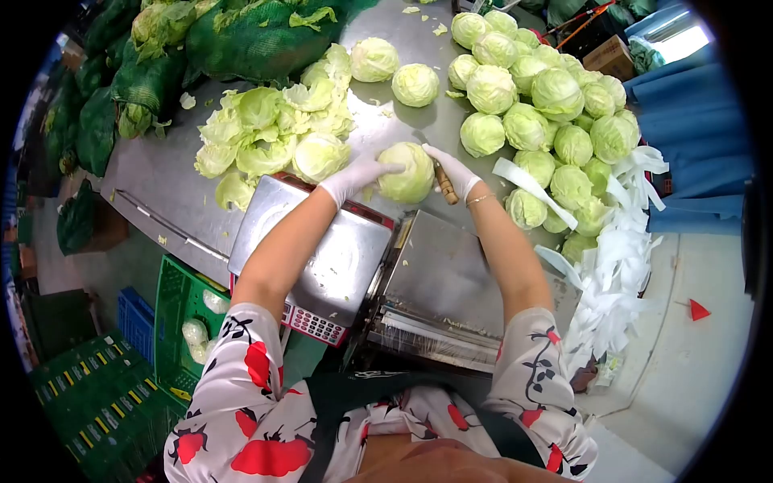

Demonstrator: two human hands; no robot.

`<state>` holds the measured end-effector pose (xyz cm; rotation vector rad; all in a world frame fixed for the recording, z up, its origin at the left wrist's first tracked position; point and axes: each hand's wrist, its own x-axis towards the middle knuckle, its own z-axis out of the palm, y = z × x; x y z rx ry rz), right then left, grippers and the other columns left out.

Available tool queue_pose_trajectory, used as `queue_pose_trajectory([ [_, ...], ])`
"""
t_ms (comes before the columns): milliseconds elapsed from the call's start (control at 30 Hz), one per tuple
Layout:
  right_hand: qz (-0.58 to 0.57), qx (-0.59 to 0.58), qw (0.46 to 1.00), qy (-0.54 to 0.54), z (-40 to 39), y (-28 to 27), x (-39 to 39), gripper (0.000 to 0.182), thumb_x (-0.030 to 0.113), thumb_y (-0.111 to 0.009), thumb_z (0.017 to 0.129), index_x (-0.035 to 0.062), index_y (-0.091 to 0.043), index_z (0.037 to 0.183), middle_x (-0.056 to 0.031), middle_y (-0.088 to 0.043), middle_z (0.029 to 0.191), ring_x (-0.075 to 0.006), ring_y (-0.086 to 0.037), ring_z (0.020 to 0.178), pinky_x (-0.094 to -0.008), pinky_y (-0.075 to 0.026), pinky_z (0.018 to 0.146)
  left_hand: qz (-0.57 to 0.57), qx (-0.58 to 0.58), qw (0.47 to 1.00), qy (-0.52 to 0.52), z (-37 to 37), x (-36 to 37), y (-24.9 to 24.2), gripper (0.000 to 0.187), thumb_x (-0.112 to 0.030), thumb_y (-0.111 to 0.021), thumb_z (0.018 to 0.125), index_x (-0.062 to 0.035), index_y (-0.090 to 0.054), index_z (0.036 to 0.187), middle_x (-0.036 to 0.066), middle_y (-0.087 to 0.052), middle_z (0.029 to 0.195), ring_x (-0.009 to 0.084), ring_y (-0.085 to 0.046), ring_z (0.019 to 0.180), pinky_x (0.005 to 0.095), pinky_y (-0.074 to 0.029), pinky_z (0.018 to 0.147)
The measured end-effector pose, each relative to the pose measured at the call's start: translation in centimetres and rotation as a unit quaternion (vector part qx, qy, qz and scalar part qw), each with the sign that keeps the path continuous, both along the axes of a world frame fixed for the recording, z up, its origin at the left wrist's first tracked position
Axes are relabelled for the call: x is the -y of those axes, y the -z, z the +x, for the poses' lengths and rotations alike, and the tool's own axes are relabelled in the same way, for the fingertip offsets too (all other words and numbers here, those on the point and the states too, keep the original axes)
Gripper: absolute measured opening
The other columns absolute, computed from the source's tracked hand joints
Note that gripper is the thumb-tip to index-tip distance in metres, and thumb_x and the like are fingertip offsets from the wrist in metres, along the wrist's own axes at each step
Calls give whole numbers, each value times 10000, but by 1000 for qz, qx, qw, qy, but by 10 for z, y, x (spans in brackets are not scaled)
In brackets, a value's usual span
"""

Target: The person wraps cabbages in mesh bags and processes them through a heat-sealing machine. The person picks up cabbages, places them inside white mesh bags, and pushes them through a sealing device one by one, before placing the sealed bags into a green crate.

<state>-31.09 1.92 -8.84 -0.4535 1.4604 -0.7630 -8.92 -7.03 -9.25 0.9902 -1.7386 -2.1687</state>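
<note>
Between my two gloved hands is a pale green cabbage, above the near part of the metal table. My left hand grips it from the left, thumb lying along its side. On the other side, my right hand is closed around a knife with a wooden handle; its short blade points away, past the cabbage's upper right. Part of the blade is hard to make out. Loose outer cabbage leaves are heaped to the left of the held cabbage.
Several trimmed cabbages are piled at the right, beside white strips. Close to me are a scale and a flat metal machine. Green mesh bags stand at the back left; a green crate is below left.
</note>
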Motion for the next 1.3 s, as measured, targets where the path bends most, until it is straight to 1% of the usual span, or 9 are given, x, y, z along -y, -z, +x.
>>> queue_pose_trajectory([
  [267, -235, 21, 972, -12, 79, -123, 10, 458, 491, -653, 895, 41, -685, 972, -26, -611, 712, -104, -530, 517, -237, -413, 466, -386, -27, 917, -97, 103, -37, -102, 1051, -292, -878, 644, -10, -334, 1498, 169, -462, 1423, 257, -474, 1297, 368, -355, 1118],
  [367, -231, 14, 971, -62, 127, -120, 22, 462, 480, -644, 906, 23, -683, 964, -55, -635, 747, -124, -571, 552, -258, -439, 485, -144, -176, 962, -152, 142, -64, -135, 1077, -280, -872, 635, -19, -306, 1513, 164, -475, 1413, 269, -471, 1306, 378, -340, 1134],
  [467, -205, -95, 969, -99, 168, -135, 22, 460, 462, -619, 925, 8, -681, 958, -89, -662, 778, -144, -627, 625, -280, -473, 529, -66, -204, 943, -256, 186, -80, -119, 1029, -246, -861, 664, -28, -314, 1508, 158, -481, 1408, 260, -473, 1309, 380, -357, 1125],
  [533, -303, -262, 913, -77, 189, -111, 32, 444, 414, -546, 970, -14, -656, 1009, -155, -683, 802, -211, -669, 659, -319, -515, 601, -83, -163, 919, -350, 202, -95, -107, 1002, -222, -860, 676, -21, -324, 1498, 154, -480, 1413, 254, -482, 1304, 375, -378, 1112],
  [633, -470, -321, 799, -194, 208, -76, 23, 441, 369, -475, 1024, -20, -608, 1185, -127, -690, 798, -157, -660, 653, -279, -515, 575, -166, -64, 878, -445, 218, -104, -78, 926, -224, -867, 699, 23, -359, 1432, 183, -504, 1362, 258, -525, 1248, 369, -434, 1058],
  [700, -442, -322, 806, -228, 231, -77, 1, 454, 335, -474, 1025, 1, -525, 1327, -130, -678, 742, -213, -675, 669, -311, -525, 623, -218, 32, 854, -472, 230, -101, -56, 907, -247, -871, 702, 42, -369, 1399, 201, -517, 1327, 268, -540, 1219, 375, -450, 1038],
  [767, -368, -303, 847, -236, 248, -81, -18, 494, 341, -487, 1018, 14, -474, 1389, -129, -671, 718, -241, -679, 685, -339, -528, 647, -280, 112, 848, -435, 235, -105, -59, 1003, -353, -903, 637, 86, -362, 1359, 256, -507, 1289, 322, -553, 1185, 392, -451, 1032],
  [900, -371, -428, 778, -270, 264, -113, -36, 600, 415, -468, 994, -7, -411, 1416, -233, -667, 743, -410, -655, 678, -486, -509, 634, -386, 195, 825, -364, 227, -111, -91, 1152, -473, -919, 536, 113, -352, 1349, 301, -485, 1287, 393, -550, 1193, 409, -457, 1023],
  [1300, -421, -582, 650, -249, 283, -123, -38, 586, 379, -512, 970, -29, -449, 1386, -124, -622, 583, -294, -631, 515, -409, -501, 485, -399, 325, 813, -273, 213, -105, -121, 1071, -469, -855, 583, 93, -387, 1366, 280, -547, 1223, 387, -559, 1155, 437, -485, 968],
])
